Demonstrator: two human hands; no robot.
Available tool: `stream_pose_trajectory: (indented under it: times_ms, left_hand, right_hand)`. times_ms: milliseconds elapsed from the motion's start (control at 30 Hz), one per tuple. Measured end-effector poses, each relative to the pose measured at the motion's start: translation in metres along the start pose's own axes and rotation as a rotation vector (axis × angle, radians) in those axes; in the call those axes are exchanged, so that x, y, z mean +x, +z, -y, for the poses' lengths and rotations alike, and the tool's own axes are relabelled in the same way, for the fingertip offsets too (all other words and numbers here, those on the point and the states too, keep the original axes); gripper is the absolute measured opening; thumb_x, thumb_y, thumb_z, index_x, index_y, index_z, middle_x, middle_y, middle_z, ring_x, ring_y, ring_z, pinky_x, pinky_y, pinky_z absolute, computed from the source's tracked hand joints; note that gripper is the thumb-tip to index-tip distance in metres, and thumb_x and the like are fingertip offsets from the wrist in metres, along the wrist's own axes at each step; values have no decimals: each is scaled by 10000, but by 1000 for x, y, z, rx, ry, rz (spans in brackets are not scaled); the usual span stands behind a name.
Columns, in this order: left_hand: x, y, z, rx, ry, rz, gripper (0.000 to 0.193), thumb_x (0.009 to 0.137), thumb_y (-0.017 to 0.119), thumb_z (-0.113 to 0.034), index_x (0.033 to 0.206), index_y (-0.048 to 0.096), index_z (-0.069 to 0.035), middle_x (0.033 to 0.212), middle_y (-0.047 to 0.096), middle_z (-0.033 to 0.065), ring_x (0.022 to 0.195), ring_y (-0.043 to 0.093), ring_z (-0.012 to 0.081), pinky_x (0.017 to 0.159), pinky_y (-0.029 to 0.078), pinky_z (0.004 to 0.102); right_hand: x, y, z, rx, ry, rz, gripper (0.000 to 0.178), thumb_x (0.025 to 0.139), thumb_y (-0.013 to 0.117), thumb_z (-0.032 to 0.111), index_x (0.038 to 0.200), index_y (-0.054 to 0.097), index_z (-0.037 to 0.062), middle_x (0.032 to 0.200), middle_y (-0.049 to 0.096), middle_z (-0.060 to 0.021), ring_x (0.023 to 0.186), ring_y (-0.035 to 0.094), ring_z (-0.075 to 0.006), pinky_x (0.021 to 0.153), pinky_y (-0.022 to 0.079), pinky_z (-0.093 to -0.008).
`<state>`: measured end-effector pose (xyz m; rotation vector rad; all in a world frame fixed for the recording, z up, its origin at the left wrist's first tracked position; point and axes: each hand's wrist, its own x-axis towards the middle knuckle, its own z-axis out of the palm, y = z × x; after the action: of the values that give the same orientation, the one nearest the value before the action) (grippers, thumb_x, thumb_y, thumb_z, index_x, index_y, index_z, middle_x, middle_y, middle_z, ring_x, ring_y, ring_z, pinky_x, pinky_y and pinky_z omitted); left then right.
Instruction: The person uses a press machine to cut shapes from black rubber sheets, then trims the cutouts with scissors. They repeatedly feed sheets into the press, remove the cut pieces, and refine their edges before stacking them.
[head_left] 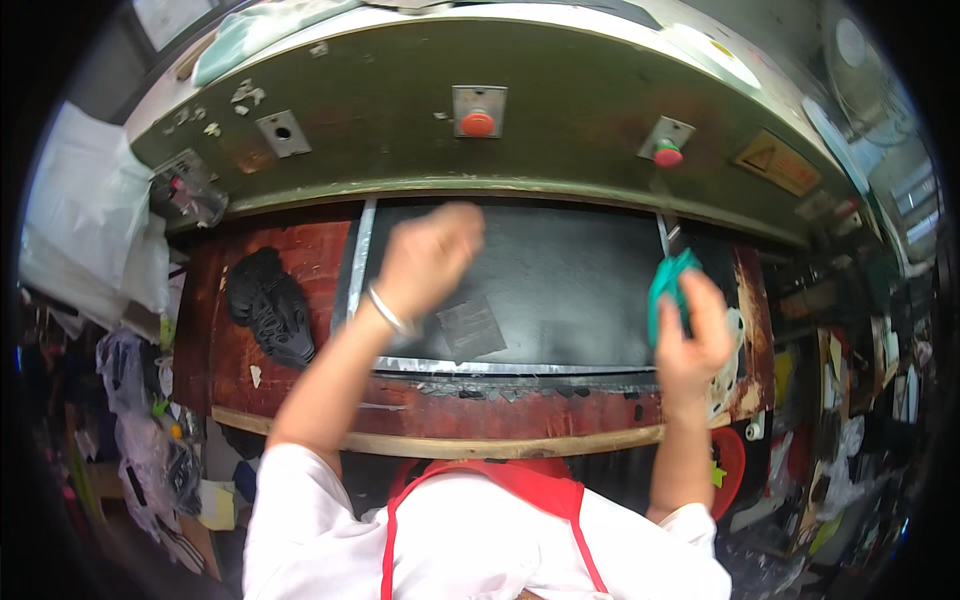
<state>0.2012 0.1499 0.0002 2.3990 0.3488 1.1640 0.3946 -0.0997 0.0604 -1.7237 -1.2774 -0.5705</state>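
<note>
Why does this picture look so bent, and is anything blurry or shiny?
Head view: fisheye distortion bows the long green panel, and corners go black; head view: the person's bare left hand is blurred; head view: the flat, dark rectangular surface shows a faint pale sheen.

Crumpled teal bundle [663, 297] in right hand [696, 338]

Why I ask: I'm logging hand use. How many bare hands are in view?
2: the left hand, blurred, above the black board; the right hand, holding a green cloth-like item near the board's right end. No others show.
</note>
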Motion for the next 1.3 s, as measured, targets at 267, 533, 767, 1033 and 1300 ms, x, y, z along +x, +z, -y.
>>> stream_pose_trajectory:
  times_ms: [267, 533, 767, 1033, 1300]
  left_hand:
    - [-126, 58, -24, 422, -468, 182, 535, 641, 818, -227, 1070, 605, 10, 1104, 544, 151, 1127, 478, 314, 963, 374, 484]
    - [-165, 24, -52, -105, -906, -125, 363, 798, 702, -106, 1097, 507, -40, 936, 643, 144, 925, 620, 315, 794, 489, 377]
    - [-268, -68, -37, -118, -946, -978, 324, 925, 506, -19, 1246, 468, 19, 1138, 583, 143, 1035, 569, 202, 913, 444, 304]
    - [-286, -83, -20, 103, -1219, -613, 300, 839, 625, -108, 1123, 589, -22, 972, 656, 229, 909, 628, 408, 773, 501, 420]
    - [-278, -106, -2, 14, -1229, -469, 325, 799, 668, -140, 1093, 648, -4, 780, 667, 204, 645, 670, 262, 620, 511, 359]
  right_hand:
    - [268, 86, -36, -422, -305, -154, 377, 847, 640, 399, 1130, 682, 154, 921, 686, -119, 848, 657, -300, 781, 497, -338]
    - [294, 200, -33, -365, -569, -295, 394, 858, 613, 404, 1080, 687, 87, 1041, 669, -180, 961, 631, -367, 854, 482, -437]
    - [-27, 245, 140, 581, -929, 675, 470, 627, 743, 196, 1049, 634, 23, 1137, 588, -177, 1137, 537, -362, 1012, 411, -493]
    - [-84, 308, 184, 191, -1006, 1344, 400, 679, 737, 293, 972, 684, 26, 1154, 575, -201, 1172, 499, -332, 1130, 259, -486]
    - [-83, 314, 186, 287, -1219, 1282, 191, 679, 696, 232, 728, 641, 56, 807, 615, -135, 861, 599, -298, 880, 465, -386]
